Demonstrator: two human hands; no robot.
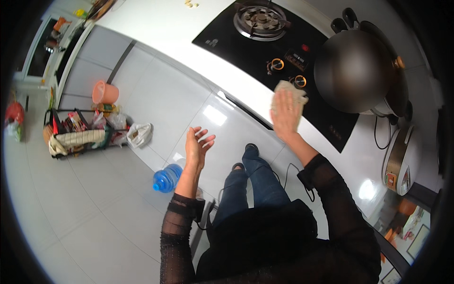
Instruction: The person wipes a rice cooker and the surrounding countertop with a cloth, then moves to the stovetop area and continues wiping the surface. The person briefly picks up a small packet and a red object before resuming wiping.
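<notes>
My right hand lies flat over a beige cloth, pressing it to the front edge of the black glass gas hob, where it meets the white countertop. Just beyond the cloth are two control knobs with orange rings. A gas burner with its pan support shows farther along the hob. My left hand hangs in the air over the floor, fingers apart and holding nothing.
Dark round cookware, blurred in the middle, covers the hob's right side. A white rice cooker stands nearby. On the floor are a blue water bottle, a pink bin and a rack of bags.
</notes>
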